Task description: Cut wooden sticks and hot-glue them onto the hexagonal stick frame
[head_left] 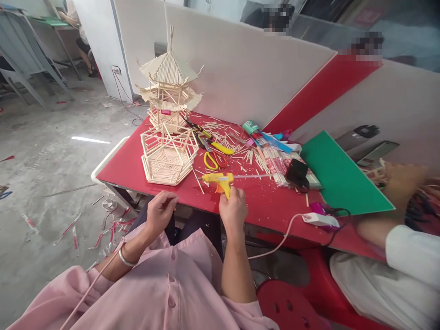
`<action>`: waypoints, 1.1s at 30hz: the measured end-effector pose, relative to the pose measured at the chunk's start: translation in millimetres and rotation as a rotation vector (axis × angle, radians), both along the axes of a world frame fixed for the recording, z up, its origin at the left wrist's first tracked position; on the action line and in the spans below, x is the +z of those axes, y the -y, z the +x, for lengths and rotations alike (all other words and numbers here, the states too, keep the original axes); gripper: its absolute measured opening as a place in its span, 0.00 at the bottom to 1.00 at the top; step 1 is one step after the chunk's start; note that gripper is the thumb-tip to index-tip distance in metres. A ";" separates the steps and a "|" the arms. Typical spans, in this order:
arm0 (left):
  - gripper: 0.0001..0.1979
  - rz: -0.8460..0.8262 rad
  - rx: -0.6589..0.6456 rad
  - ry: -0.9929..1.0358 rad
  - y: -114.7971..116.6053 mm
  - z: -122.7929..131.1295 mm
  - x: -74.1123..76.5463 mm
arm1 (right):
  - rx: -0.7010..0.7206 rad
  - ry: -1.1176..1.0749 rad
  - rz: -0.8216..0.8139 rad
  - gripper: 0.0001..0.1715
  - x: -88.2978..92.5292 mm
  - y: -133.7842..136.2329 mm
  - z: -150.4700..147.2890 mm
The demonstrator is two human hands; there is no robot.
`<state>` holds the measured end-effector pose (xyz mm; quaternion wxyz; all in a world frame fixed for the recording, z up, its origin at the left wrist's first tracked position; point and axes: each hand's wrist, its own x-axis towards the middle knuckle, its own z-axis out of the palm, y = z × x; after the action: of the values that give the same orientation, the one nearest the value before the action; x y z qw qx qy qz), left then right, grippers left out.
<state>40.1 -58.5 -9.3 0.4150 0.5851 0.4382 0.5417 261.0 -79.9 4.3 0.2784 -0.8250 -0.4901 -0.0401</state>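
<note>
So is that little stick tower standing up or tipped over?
Upright. The stick tower stands on the red table, its spire pointing up, just behind the hexagonal stick base.

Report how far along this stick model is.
Done: the roofed tower stands assembled at the back of the table. In hand: the right hand grips the glue gun; the left hand is at the table edge, fingers curled. Left: the hexagonal frame has no roof, and loose sticks lie scattered.
</note>
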 end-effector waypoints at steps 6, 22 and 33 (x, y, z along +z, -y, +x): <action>0.08 0.231 -0.110 -0.288 -7.5 27.9 5.6 | -0.131 -0.042 0.229 0.25 18.9 10.3 10.8; 0.13 0.379 -0.406 -0.971 -40.9 147.9 5.2 | -0.286 -0.246 0.201 0.28 -26.4 6.7 79.6; 0.13 0.221 -0.427 -0.811 -68.7 205.2 10.2 | -0.322 -0.172 0.040 0.25 -27.5 -8.9 86.8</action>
<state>245.3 10.2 0.8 0.2478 0.8671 0.3745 0.2155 347.8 -70.9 -23.2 0.3255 -0.8876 -0.3250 -0.0230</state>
